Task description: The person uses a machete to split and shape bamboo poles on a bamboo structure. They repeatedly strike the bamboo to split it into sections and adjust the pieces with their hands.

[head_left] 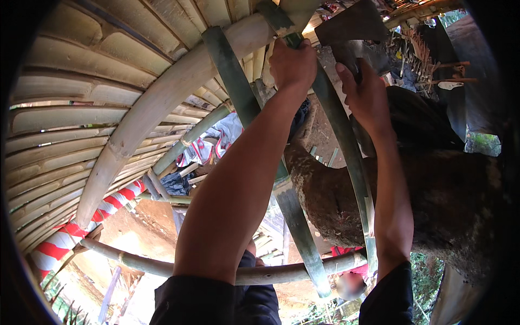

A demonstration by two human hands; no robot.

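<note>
a long, smooth green bamboo strip (339, 116) is clasped by the closed left hand (294, 64); a broad-bladed dark axe (352, 26) is gripped by the curled right hand (368, 100).

Thick pale bamboo pole (162, 92), green bamboo strips (232, 70) across it

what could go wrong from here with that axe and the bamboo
The right hand holds the axe close to the left hand, so a slip could cut it. The strip in the left hand is long, so it might twist if the grip loosens. A second strip stands close by and could get knocked.
</note>
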